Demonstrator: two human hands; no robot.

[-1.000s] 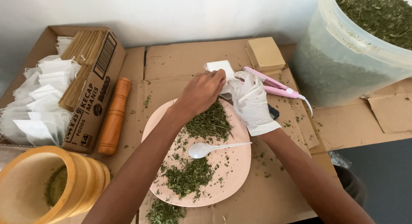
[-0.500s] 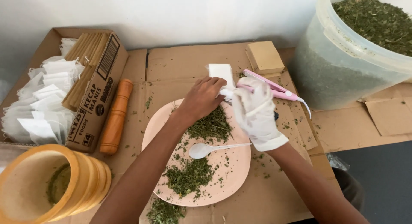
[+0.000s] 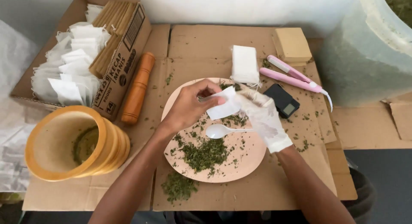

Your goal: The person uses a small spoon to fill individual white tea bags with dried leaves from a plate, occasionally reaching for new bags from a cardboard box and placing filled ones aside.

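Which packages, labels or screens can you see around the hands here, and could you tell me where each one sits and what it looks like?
Cardboard box: far left, brown, open, dark print on its side, holding white sachets.
Pocket scale: right of the pink plate, small, black, with a grey screen.
Stack of white bags: beyond the plate, rectangular.
White bag: over the plate, held between left hand and gloved right hand.

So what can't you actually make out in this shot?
- Bucket: cut off by the top and right edges of the head view.
- White bag: whether it is filled, hidden by the left hand and gloved right hand.
- Scale display: too small.
- Bowl contents: partly hidden by its wall.
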